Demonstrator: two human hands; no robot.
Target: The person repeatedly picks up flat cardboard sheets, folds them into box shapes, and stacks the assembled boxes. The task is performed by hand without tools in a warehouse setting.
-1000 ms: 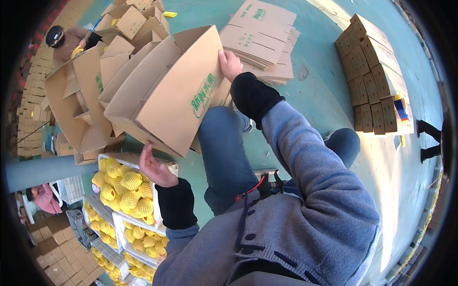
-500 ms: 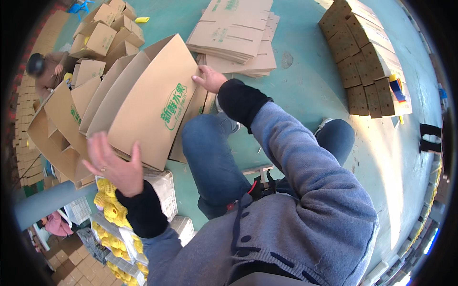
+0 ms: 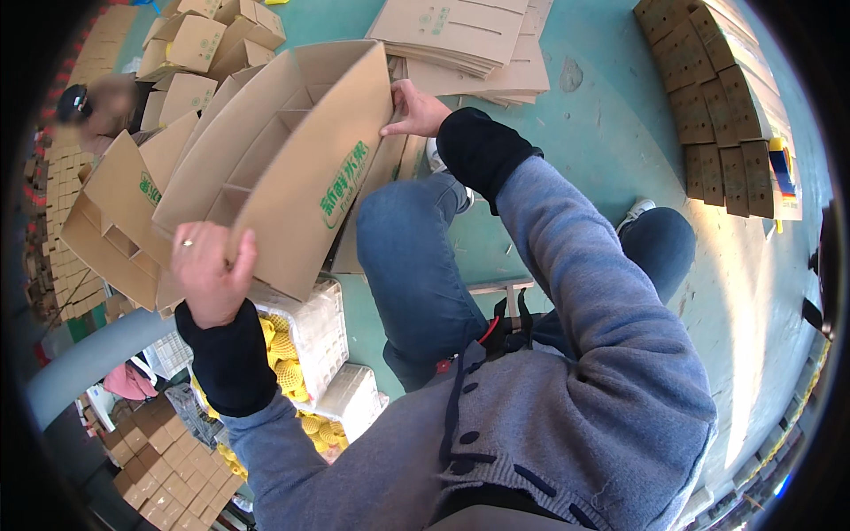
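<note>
A brown cardboard box [image 3: 297, 199] with green print on its side wall is tilted in front of me on the left, open side up. Cardboard dividers [image 3: 235, 195] split its inside into cells. My left hand [image 3: 212, 274] grips the box's near end, fingers curled at the rim and thumb toward the printed wall. At the far corner of that same wall, my right hand [image 3: 416, 111] holds the edge between thumb and fingers. Another open box [image 3: 124, 230] leans just left of it, partly covered by the held one.
Flat cardboard blanks [image 3: 460, 40] lie stacked on the green floor [image 3: 611, 115] ahead. Folded cartons [image 3: 726, 106] are piled at the right. White crates [image 3: 328, 327] with yellow foam nets [image 3: 283, 358] stand by my left arm. A co-worker [image 3: 111, 106] sits at far left among boxes.
My left hand, spread beside the box before, has closed on its near end. The held box has tipped so its divided inside shows more. The whole view has shifted slightly.
</note>
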